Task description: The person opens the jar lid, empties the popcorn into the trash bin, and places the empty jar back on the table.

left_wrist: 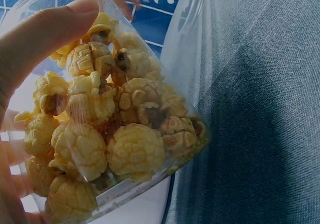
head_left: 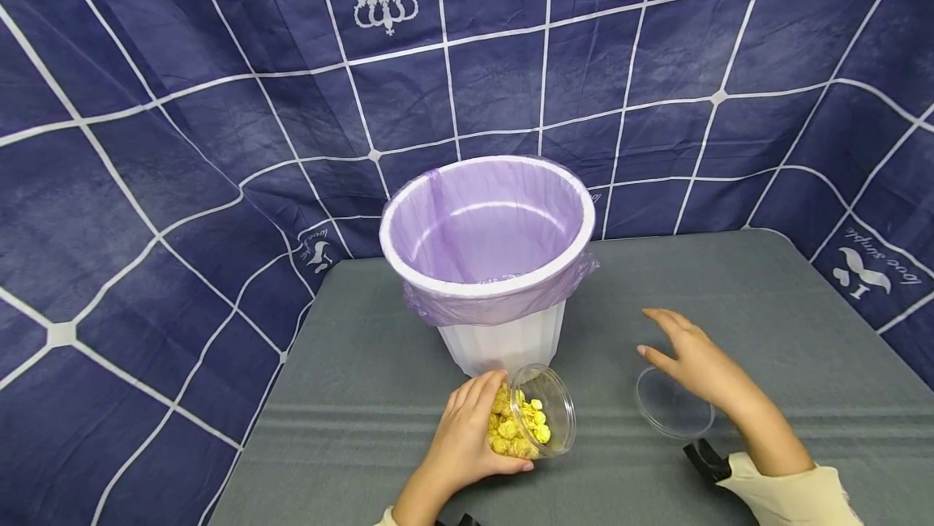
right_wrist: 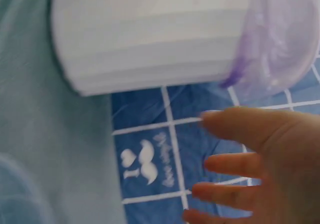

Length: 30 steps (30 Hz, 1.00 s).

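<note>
Popcorn tub (head_left: 560, 422), likely light, slick and crushable, though wall thickness is unclear, is best held round its side, where the left hand (head_left: 465, 435) grips, the right hand (head_left: 699, 364) spread.

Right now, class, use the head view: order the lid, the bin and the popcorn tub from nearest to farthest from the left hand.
1. Popcorn tub: gripped in the left hand, tilted.
2. Bin: just beyond that hand.
3. Lid: off to the right, by the right hand.
</note>
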Each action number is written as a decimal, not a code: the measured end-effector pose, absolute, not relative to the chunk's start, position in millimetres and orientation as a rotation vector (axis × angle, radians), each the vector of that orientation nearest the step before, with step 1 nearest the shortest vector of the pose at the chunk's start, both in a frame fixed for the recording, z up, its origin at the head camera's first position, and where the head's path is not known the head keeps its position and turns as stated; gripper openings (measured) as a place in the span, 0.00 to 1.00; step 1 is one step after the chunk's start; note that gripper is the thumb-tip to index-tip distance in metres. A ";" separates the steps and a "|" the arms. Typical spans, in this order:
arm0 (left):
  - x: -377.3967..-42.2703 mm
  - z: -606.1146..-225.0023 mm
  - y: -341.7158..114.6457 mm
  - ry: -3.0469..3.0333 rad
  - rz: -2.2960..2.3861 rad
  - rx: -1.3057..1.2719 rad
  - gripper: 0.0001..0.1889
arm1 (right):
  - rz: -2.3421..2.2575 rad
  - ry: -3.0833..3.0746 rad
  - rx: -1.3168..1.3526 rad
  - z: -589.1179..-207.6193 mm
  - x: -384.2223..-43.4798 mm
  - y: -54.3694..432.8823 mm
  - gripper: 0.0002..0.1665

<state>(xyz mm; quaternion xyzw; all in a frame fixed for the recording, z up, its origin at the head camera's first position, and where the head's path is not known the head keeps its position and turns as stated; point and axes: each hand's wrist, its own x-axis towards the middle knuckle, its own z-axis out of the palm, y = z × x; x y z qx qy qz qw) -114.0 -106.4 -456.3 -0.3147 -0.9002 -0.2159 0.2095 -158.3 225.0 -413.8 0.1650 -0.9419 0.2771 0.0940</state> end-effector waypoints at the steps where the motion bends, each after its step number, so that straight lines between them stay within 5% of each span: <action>1: -113.9 -456.4 -106.4 -2.507 -0.602 -0.874 0.58 | 0.876 -2.744 0.483 -408.9 -160.1 223.0 0.30; 15: -112.9 -458.0 -107.1 -2.518 -0.605 -0.876 0.58 | 1.938 -2.092 0.657 -341.3 -189.6 195.5 0.19; 30: -112.4 -459.5 -106.4 -2.507 -0.640 -0.864 0.58 | 2.240 -2.026 0.509 -290.8 -211.2 154.2 0.36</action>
